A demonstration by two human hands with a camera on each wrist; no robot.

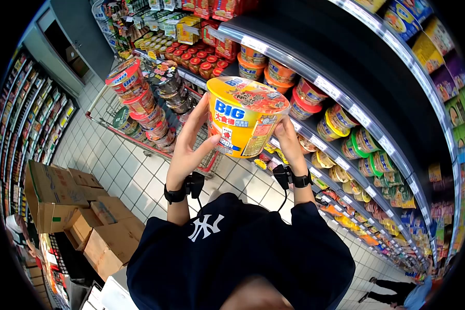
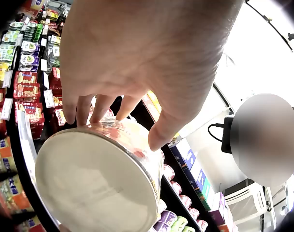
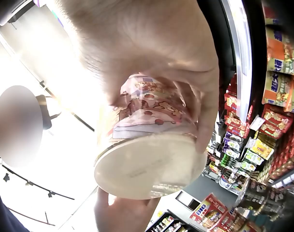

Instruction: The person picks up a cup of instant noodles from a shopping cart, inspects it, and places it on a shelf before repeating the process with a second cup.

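Note:
Between both hands is a large yellow instant noodle tub (image 1: 243, 121), marked BIG, with a red and yellow printed lid and a clear wrap. The left hand (image 1: 191, 147) grips its left side, thumb across the front and fingers behind. On the opposite side, the right hand (image 1: 290, 144) holds the wall near the lid. From the left wrist, the tub's pale round base (image 2: 96, 179) shows below the spread fingers. The right wrist view also catches the base (image 3: 151, 166), with fingers of the right hand (image 3: 147, 48) around the wall.
Ahead on the left stands a shopping cart (image 1: 94, 112) carrying a stack of red noodle tubs (image 1: 147, 111) and black ones (image 1: 171, 88). Shelves (image 1: 325, 88) of noodle tubs run along the right. Cardboard boxes (image 1: 116, 243) sit at lower left; another person (image 1: 418, 294) is at lower right.

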